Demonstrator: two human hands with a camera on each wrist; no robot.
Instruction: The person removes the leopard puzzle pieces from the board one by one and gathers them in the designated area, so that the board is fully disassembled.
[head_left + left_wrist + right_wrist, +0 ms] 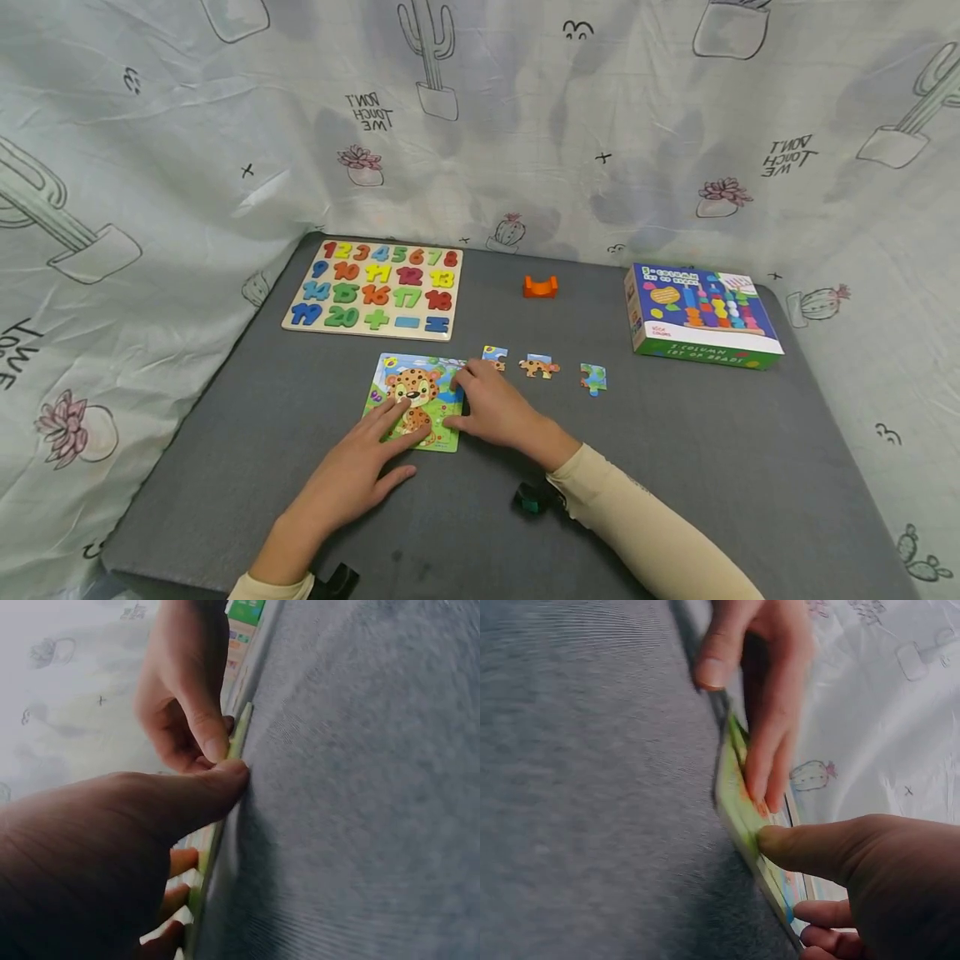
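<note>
A leopard jigsaw board (420,385) lies flat on the grey table (675,467). My left hand (360,467) rests on its lower left, fingers straight on the picture, and the thumb touches the front edge. My right hand (495,408) arches over the board's right side. Its fingers curl onto the top right and its thumb pinches the front edge. In the left wrist view my left hand's (112,847) thumb and my right hand's (184,690) thumb both meet the thin green edge of the board (240,731). The right wrist view shows my right hand (870,877), my left hand (769,690) and the board (739,802).
Three loose puzzle pieces (539,366) lie in a row right of the board. A number board (375,287) sits at the back left, an orange block (541,287) at the back middle and a bead-set box (701,317) at the back right. A cactus-print cloth (150,208) surrounds the table.
</note>
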